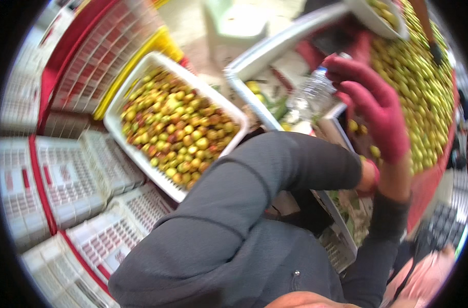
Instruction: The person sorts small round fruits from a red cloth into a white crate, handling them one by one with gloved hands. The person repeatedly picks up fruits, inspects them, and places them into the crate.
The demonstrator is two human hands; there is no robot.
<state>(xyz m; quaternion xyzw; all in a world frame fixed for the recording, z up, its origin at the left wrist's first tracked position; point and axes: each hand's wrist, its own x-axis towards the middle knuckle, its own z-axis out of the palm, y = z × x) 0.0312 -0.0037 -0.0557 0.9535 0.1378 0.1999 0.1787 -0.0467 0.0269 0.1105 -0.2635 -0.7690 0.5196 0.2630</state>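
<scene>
My right hand [380, 111], in a pink glove, is raised at the right with its fingers spread. Its fingertips overlap the neck of a clear plastic bottle [307, 96]; whether they grip it is unclear. My left arm reaches across to the right, and only the wrist [368, 177] with a pink glove cuff shows behind my right forearm. The left hand itself is mostly hidden. Beyond my hands spreads a heap of small green-yellow fruits [414, 96], jujube-like, on a red surface. A white plastic crate [176, 67] full of yellow, green and reddish-brown fruits stands left of my arms.
White slatted crates [64, 181] bound with red strap are stacked at the left, near a yellow crate edge [122, 81]. A white-rimmed tray [253, 104] holds litter and some fruits. Another person's dark-gloved hand [436, 54] is at the heap, near a white bowl [401, 27] of fruits.
</scene>
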